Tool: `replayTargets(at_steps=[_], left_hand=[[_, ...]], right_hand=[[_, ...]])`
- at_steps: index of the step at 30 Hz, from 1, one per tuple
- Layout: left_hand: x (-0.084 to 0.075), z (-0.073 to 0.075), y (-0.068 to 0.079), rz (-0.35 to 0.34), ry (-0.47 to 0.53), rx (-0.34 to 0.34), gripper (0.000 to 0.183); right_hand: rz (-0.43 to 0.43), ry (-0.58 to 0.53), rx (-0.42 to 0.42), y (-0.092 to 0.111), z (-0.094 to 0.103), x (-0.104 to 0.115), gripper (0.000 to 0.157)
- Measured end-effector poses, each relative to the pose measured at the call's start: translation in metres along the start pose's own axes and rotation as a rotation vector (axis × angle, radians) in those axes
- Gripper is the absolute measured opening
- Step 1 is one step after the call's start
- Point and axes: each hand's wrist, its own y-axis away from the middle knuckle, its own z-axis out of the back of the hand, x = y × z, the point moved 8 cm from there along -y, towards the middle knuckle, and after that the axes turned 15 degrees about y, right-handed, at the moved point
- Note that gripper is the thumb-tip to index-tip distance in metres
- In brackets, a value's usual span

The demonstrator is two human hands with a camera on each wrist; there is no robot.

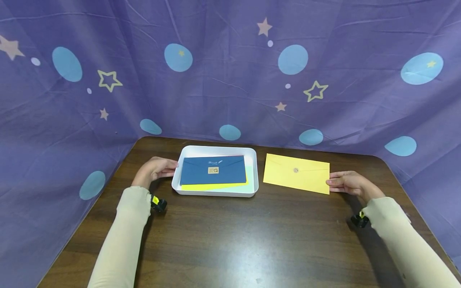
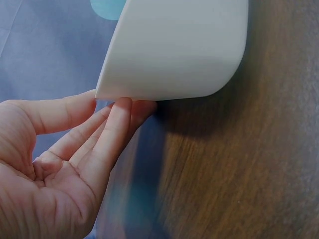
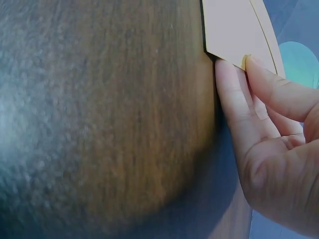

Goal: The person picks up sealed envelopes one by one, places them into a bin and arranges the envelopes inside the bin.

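Note:
A white tray (image 1: 255, 176) sits toward the back of the table, holding a dark blue envelope (image 1: 230, 176) on top of bright yellow and pale green ones. My left hand (image 1: 155, 170) is at its left end; in the left wrist view the thumb meets the rim and the fingertips (image 2: 122, 107) lie against the outer wall. To the right of the tray is a light yellow envelope (image 1: 284, 172) with a round seal. My right hand (image 1: 347, 184) pinches its right edge, the thumb (image 3: 256, 69) above and the fingers beneath.
The brown wooden table (image 1: 216, 240) has rounded back corners. Behind it and along both sides hangs a purple curtain (image 1: 230, 80) with stars and blue ovals. A small black device (image 1: 158, 204) is strapped on each wrist.

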Motion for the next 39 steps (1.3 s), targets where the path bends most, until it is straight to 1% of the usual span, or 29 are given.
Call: replayTargets(at_steps=[1,4,5,6,11,18,22,30,35,39], left_hand=[[0.0,0.0,0.0,0.001,0.002,0.001,0.043],[0.001,0.0,0.0,0.008,0.004,-0.009,0.045],[0.0,-0.001,0.001,0.003,-0.003,-0.017,0.052],[0.0,-0.001,0.001,0.002,0.001,-0.017,0.052],[0.0,0.0,0.0,0.0,0.002,-0.017,0.052],[-0.001,-0.001,0.001,0.001,0.001,-0.004,0.053],[-0.001,-0.001,0.001,0.002,0.004,-0.003,0.054],[-0.001,-0.001,0.001,-0.012,-0.001,0.004,0.053],[-0.002,0.0,0.002,-0.01,-0.014,-0.012,0.052],[-0.003,0.0,0.002,-0.006,-0.026,-0.017,0.051]], right_hand=[[0.004,-0.005,0.003,-0.001,0.0,0.0,0.054],[0.006,-0.036,0.005,-0.001,0.0,-0.001,0.03],[0.011,-0.049,0.011,-0.001,-0.001,-0.001,0.023],[0.016,-0.065,0.016,-0.001,-0.001,0.0,0.019],[0.047,-0.118,0.042,0.0,-0.004,0.005,0.028],[0.084,-0.21,0.036,0.0,-0.003,0.014,0.031],[0.109,-0.246,0.052,0.0,-0.003,0.018,0.035],[0.147,-0.277,0.089,0.001,-0.01,0.032,0.036],[0.192,-0.272,0.132,0.004,-0.019,0.047,0.037],[0.197,-0.256,0.14,0.008,-0.025,0.058,0.036]])
